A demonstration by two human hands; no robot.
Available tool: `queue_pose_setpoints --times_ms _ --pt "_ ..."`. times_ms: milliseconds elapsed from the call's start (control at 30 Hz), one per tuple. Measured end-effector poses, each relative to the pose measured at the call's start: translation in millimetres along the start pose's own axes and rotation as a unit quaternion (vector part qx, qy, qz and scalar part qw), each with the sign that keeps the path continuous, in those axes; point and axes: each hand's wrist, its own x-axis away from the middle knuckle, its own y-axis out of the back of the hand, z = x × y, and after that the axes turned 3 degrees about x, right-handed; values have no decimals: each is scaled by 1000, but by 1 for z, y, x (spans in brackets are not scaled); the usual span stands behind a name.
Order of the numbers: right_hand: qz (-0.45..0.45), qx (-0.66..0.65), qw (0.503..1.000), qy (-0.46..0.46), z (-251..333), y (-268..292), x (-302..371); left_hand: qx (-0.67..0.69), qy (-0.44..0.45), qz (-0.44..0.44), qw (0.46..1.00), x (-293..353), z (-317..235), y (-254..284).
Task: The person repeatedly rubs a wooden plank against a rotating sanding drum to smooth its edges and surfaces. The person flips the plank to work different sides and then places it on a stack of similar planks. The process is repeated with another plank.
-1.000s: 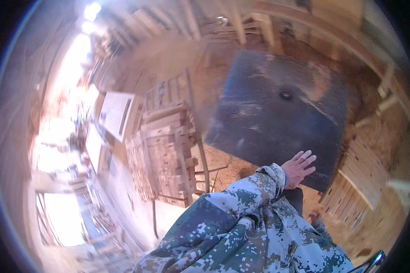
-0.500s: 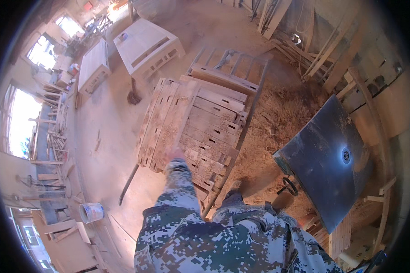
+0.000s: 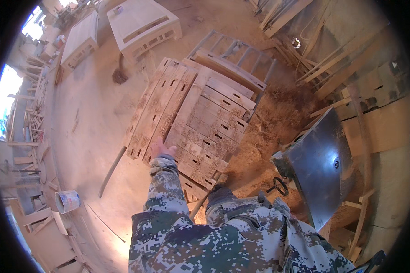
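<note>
My left hand [image 3: 161, 148] rests at the near edge of a stack of slotted wooden boards [image 3: 202, 123], thumb apart from the fingers. It looks open and grips nothing that I can see, though the fingertips are small and partly lost against the wood. Sawdust covers the boards, which lie side by side on a metal-framed cart [image 3: 259, 68]. From the cart's near left corner a long handle [image 3: 111, 173] sticks out. My right hand does not show; only the camouflage jacket fills the lower right.
On the right stands a machine with a dark flat table [image 3: 316, 164] and a handwheel [image 3: 280, 185]. Sawdust [image 3: 282, 100] heaps beside the cart. Two pale wooden frames [image 3: 139, 22] lie far left, near a broom [image 3: 119, 75]. A bucket [image 3: 67, 201] stands at left.
My left hand shows more clearly now, farther left along the boards' near edge with its thumb out. The view has shifted, moving the cart slightly up in the picture.
</note>
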Motion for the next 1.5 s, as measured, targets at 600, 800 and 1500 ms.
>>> queue_pose_setpoints --times_ms 600,800,1500 --pt "-12 -35 999 -5 -14 -25 30 44 -134 71 987 31 -109 -35" --pt "-26 -85 996 -12 -45 -58 29 54 -124 55 989 32 -91 -89" --pt "-144 -139 944 261 -10 137 81 -54 -904 178 386 406 -398 -176"
